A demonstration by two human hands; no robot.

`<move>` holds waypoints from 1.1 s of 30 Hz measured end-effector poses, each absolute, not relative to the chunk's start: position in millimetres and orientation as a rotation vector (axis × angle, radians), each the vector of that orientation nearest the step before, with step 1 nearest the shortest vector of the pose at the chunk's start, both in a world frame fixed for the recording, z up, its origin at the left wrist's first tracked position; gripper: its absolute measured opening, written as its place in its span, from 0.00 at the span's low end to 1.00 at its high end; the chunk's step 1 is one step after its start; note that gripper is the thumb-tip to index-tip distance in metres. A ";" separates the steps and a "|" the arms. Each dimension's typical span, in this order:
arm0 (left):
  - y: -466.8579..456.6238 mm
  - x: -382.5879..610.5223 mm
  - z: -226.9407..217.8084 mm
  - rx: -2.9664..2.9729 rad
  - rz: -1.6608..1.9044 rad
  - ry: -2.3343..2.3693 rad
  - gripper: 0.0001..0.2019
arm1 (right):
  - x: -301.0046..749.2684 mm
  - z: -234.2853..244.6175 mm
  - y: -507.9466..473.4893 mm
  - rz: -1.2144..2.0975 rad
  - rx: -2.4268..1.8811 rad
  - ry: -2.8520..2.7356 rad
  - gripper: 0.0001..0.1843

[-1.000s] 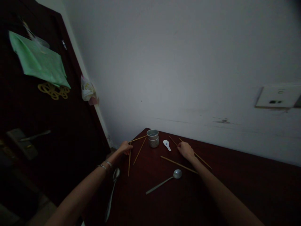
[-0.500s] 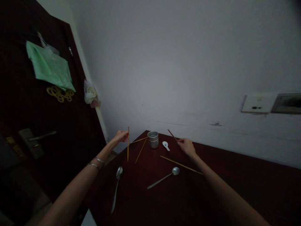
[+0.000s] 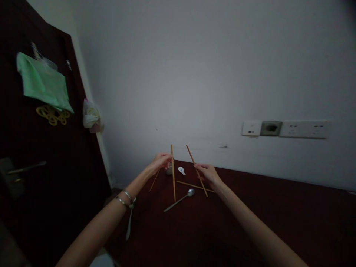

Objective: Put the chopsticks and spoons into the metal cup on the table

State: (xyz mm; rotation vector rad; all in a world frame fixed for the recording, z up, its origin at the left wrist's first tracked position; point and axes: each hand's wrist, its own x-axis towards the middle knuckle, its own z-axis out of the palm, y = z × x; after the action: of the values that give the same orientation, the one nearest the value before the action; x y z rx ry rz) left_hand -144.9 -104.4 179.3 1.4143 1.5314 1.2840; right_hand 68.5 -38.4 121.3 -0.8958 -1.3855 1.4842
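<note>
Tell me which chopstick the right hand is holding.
The slanted chopstick in the right hand's grip, crossing in view a lying chopstick. The left hand holds a more upright chopstick; neither hand holds the others visible.

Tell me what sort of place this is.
Likely a corner of a room in a home, though this view can't settle it: a dark door with a green cloth hanging on it, wall sockets, and a dark table with spoons and chopsticks.
</note>
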 end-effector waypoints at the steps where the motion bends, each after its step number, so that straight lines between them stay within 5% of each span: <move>1: -103.0 -129.4 174.9 1.426 1.260 1.492 0.11 | 76.8 119.0 -46.3 1.515 -0.890 -1.342 0.10; 14: -75.3 14.2 107.2 1.444 1.077 1.166 0.11 | 179.7 78.5 -112.1 1.533 -0.951 -0.975 0.09; 33: -77.7 90.2 63.3 1.410 1.091 1.063 0.11 | 222.7 39.0 -134.9 1.559 -0.842 -0.855 0.10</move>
State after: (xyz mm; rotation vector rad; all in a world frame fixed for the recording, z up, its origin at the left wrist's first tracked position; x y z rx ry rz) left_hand 90.2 -77.7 63.3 1.4103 1.0628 1.0914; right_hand 222.7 -134.9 39.0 -0.8420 -0.8548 1.5587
